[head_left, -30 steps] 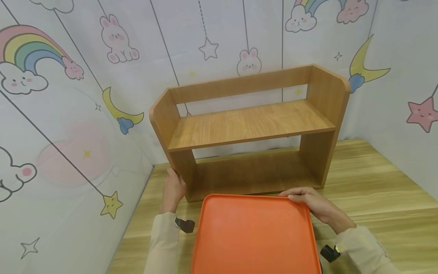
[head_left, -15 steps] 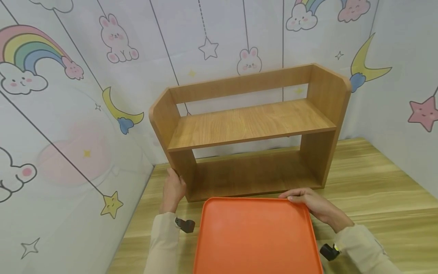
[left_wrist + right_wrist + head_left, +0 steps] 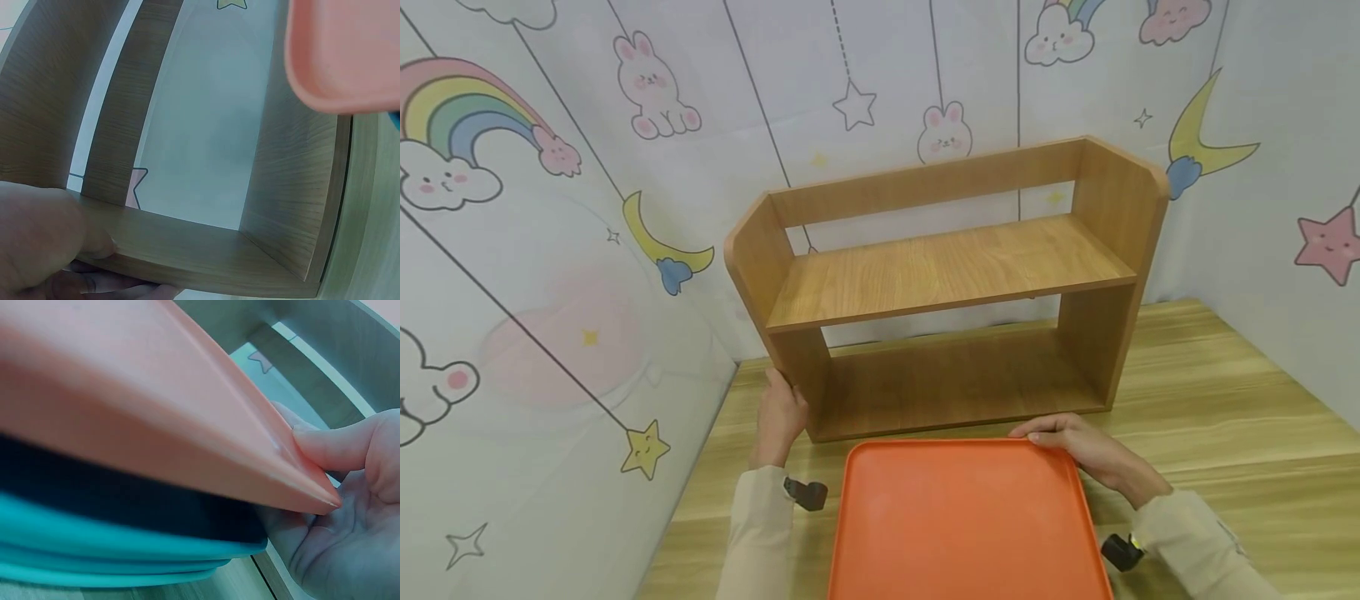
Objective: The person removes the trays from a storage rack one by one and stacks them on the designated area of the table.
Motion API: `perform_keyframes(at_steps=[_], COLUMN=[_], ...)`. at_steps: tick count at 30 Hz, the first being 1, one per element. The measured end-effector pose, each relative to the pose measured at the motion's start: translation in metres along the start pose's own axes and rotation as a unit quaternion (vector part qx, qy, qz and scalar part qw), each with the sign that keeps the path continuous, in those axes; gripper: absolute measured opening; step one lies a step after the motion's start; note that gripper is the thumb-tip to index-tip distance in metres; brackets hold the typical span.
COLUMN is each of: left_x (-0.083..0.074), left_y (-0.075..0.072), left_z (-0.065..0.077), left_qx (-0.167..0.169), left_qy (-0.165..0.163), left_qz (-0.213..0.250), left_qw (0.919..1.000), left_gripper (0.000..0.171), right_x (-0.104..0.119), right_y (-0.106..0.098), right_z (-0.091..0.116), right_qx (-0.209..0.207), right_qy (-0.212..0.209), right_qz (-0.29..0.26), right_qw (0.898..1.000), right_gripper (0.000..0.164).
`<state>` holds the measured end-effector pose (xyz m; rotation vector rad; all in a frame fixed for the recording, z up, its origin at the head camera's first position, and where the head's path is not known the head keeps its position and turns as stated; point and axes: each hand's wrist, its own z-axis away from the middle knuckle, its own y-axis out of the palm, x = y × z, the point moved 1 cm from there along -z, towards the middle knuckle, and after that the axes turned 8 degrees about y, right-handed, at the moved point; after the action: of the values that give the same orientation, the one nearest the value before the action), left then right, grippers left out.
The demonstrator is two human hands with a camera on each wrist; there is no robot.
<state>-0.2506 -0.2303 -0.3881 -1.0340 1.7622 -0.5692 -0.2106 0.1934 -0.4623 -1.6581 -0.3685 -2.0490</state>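
A two-tier wooden desktop shelf (image 3: 955, 258) stands on the table. My left hand (image 3: 781, 418) grips the front edge of its left side panel; in the left wrist view the thumb (image 3: 94, 240) lies on the inner face and the fingers (image 3: 103, 286) wrap outside. An orange tray (image 3: 966, 525) lies in front of the shelf, its near part out of frame. My right hand (image 3: 1086, 450) pinches the tray's far right corner, thumb on top of the rim. Beneath it, the right wrist view shows a dark layer and several stacked teal rims (image 3: 112, 544).
The wood-grain table (image 3: 1240, 433) extends right of the shelf and tray. White cloth walls (image 3: 572, 275) printed with rainbows, stars and rabbits close in the left, back and right. A small black wrist camera (image 3: 807, 493) sits on the left wrist, another (image 3: 1122, 552) on the right.
The orange tray's far edge has shifted slightly nearer to me, widening the gap to the shelf. My right hand stays at its corner; my left hand and the shelf look unchanged.
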Motion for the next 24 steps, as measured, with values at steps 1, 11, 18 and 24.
perform_keyframes(at_steps=[1,11,18,24], left_x=[-0.0001,0.0,0.0008,0.0008], left_y=[0.0001,0.0011,0.0016,0.0015], left_z=[0.0001,0.0006,0.0001,-0.0003], left_qx=[0.0,0.0,0.004,0.006], left_qy=[0.001,-0.003,-0.005,-0.005], left_qz=[-0.001,0.002,0.001,0.0], left_qw=[1.0,1.0,1.0,1.0], left_gripper=[0.028,0.029,0.03,0.03], right_x=[-0.0002,-0.0006,-0.0006,0.0007], right_y=[0.0001,0.0002,-0.0025,-0.0046], right_z=[-0.0005,-0.0009,0.0005,-0.0003], right_qx=[-0.001,-0.015,-0.042,-0.086], right_qy=[0.0,-0.011,-0.016,-0.029], right_qz=[0.005,0.032,0.078,0.136], right_qw=[1.0,0.999,0.996,0.987], right_gripper=[0.037,0.037,0.034,0.032])
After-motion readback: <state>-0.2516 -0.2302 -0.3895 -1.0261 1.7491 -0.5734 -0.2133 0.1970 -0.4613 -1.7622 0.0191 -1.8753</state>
